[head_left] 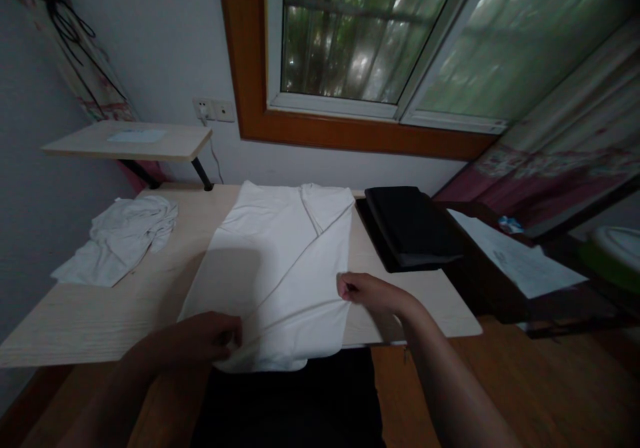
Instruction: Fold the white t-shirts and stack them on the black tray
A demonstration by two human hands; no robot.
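Observation:
A white cloth garment (280, 268), perhaps a shirt, lies partly folded across the middle of the wooden desk (165, 295). Its near end hangs slightly over the front edge, and a diagonal crease runs up to its far right corner. My left hand (220, 335) is closed on the fabric near the lower left. At the right edge, my right hand (357, 287) pinches the same garment between curled fingers. Taut wrinkles stretch between the two hands.
A crumpled white cloth (125, 235) lies on the desk's left side, in front of a small raised shelf (125, 143). Black folders (413, 225) rest at the right. Beyond them, paper sheets (515, 255) lie on a dark surface. A window (370, 48) is behind.

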